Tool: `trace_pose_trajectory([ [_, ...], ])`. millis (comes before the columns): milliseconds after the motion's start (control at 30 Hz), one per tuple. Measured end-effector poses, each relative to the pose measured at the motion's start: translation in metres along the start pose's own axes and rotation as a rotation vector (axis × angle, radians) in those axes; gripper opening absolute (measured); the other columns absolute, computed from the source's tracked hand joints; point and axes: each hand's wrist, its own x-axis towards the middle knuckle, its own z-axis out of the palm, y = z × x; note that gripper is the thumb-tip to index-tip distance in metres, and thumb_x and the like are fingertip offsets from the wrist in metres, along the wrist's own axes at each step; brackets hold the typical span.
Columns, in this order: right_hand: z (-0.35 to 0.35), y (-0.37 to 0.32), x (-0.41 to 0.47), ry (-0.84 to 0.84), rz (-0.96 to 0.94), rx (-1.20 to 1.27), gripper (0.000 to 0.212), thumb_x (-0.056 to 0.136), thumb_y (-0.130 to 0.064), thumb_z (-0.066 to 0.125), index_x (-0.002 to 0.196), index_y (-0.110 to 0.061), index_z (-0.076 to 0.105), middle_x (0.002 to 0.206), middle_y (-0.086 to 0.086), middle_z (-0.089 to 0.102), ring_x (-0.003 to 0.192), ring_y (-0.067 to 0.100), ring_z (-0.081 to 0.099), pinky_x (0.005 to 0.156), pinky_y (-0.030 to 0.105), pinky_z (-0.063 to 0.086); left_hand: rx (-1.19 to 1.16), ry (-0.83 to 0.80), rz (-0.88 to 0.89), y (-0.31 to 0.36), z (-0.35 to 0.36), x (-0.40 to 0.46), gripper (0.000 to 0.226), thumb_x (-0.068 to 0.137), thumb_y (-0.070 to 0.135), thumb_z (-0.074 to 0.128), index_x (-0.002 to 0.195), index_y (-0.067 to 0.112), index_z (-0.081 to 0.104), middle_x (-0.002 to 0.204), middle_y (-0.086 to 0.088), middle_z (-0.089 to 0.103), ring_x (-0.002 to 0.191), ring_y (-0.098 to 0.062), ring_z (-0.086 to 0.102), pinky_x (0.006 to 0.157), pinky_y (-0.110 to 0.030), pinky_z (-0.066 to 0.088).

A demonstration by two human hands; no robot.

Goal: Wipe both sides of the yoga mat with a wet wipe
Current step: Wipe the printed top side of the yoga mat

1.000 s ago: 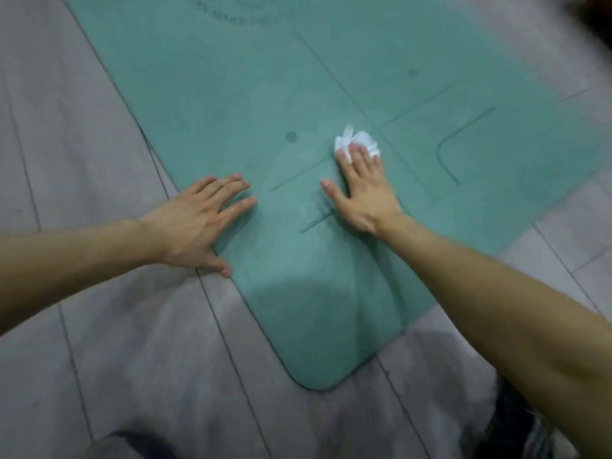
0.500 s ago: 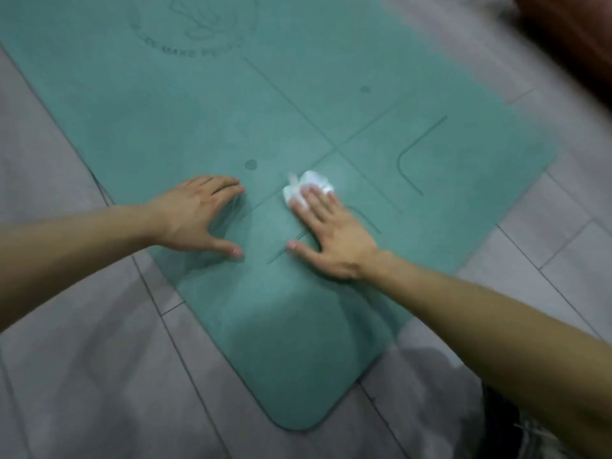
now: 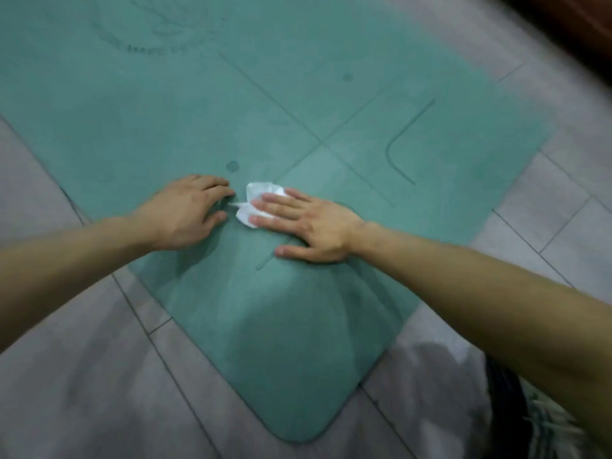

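A teal yoga mat (image 3: 331, 326) with dark line markings lies flat on the floor, one rounded corner pointing toward me. A crumpled white wet wipe (image 3: 256, 193) sits on it. My right hand (image 3: 308, 226) lies flat with straight fingers pressing on the wipe, thumb spread on the mat. My left hand (image 3: 185, 210) rests on the mat just left of the wipe, fingers slightly bent. A thin corner of the wipe points at the gap between its thumb and fingers. I cannot see it holding anything.
Grey floor tiles (image 3: 82, 376) surround the mat. A dark brown piece of furniture (image 3: 569, 24) shows blurred at the top right. Part of my clothing (image 3: 536, 422) appears at the lower right.
My right hand has slid the wipe leftward across the mat until it sits right beside my left hand. The left hand's fingers have bent slightly. The view has shifted.
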Motion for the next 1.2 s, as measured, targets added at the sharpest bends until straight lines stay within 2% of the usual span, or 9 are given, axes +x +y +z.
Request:
trace_pose_trajectory([
  [133,-0.019,0.080,-0.019,0.088,0.860,0.167,0.077,0.103,-0.069,0.008,0.169,-0.028,0.006,0.177,0.003,0.002,0.163,0.015,-0.005,0.131,0.041,-0.006,-0.012,0.046,-0.037,0.006,0.006,0.000,0.047,0.100,0.040,0.061,0.141,0.017,0.059,0.147,-0.005,0.056,0.132,-0.032,0.052,0.116,-0.044,0.041],
  [200,-0.015,0.050,-0.019,0.142,0.934,0.269,0.084,0.100,-0.073,0.005,0.169,-0.025,0.004,0.177,0.006,-0.001,0.162,0.018,-0.009,0.131,0.045,-0.005,-0.008,0.072,-0.057,0.010,0.007,0.004,0.043,0.099,0.045,0.059,0.133,0.018,0.061,0.138,-0.005,0.060,0.125,-0.032,0.054,0.111,-0.046,0.045],
  [400,0.016,-0.090,-0.065,-0.007,-0.305,0.188,0.071,0.106,-0.054,0.045,0.165,-0.017,0.030,0.174,0.010,0.018,0.163,0.023,0.007,0.131,0.048,0.010,0.017,0.074,-0.075,0.014,0.004,0.006,0.040,0.098,0.048,0.057,0.124,0.018,0.062,0.124,-0.006,0.062,0.113,-0.033,0.057,0.102,-0.046,0.049],
  [600,-0.007,0.042,-0.054,0.192,1.115,0.282,0.080,0.103,-0.071,0.009,0.169,-0.026,0.010,0.177,0.004,0.002,0.163,0.020,-0.006,0.132,0.044,-0.003,0.035,0.046,-0.050,0.012,0.004,0.002,0.049,0.097,0.054,0.057,0.131,0.019,0.059,0.134,-0.004,0.060,0.120,-0.033,0.055,0.106,-0.048,0.048],
  [667,0.000,-0.016,-0.039,0.229,0.993,0.310,0.084,0.102,-0.073,0.015,0.169,-0.023,0.011,0.177,0.006,0.002,0.163,0.021,-0.009,0.131,0.046,0.000,0.040,0.038,-0.045,0.011,0.004,0.002,0.051,0.097,0.057,0.055,0.132,0.019,0.058,0.134,-0.004,0.059,0.120,-0.032,0.054,0.107,-0.048,0.048],
  [767,0.025,-0.136,-0.048,0.090,0.045,0.304,0.079,0.103,-0.064,0.041,0.166,-0.018,0.028,0.175,0.011,0.017,0.163,0.024,0.002,0.130,0.048,0.011,0.071,0.048,-0.011,0.011,0.002,0.001,0.052,0.096,0.057,0.056,0.131,0.019,0.057,0.133,-0.004,0.059,0.118,-0.032,0.055,0.106,-0.047,0.048],
  [833,0.027,-0.125,-0.062,0.023,-0.238,0.227,0.071,0.104,-0.054,0.051,0.164,-0.018,0.034,0.174,0.008,0.021,0.163,0.023,0.008,0.130,0.048,0.014,0.086,0.045,0.007,0.011,0.001,0.001,0.051,0.096,0.054,0.059,0.133,0.018,0.058,0.135,-0.005,0.060,0.118,-0.033,0.056,0.107,-0.046,0.047],
  [1067,0.002,0.016,-0.080,0.208,1.177,0.274,0.084,0.101,-0.074,0.011,0.169,-0.023,0.011,0.177,0.007,0.003,0.163,0.018,-0.006,0.132,0.045,-0.002,0.085,0.044,-0.006,0.015,0.004,-0.003,0.057,0.094,0.055,0.063,0.136,0.016,0.057,0.139,-0.006,0.057,0.125,-0.034,0.053,0.109,-0.049,0.046],
  [1200,0.026,-0.133,-0.065,0.134,0.360,0.249,0.083,0.104,-0.067,0.037,0.168,-0.018,0.018,0.176,0.009,0.007,0.163,0.022,-0.005,0.131,0.047,0.006,0.141,0.034,0.031,0.011,0.002,0.002,0.062,0.092,0.058,0.063,0.135,0.015,0.055,0.137,-0.008,0.057,0.121,-0.036,0.055,0.107,-0.048,0.048],
])
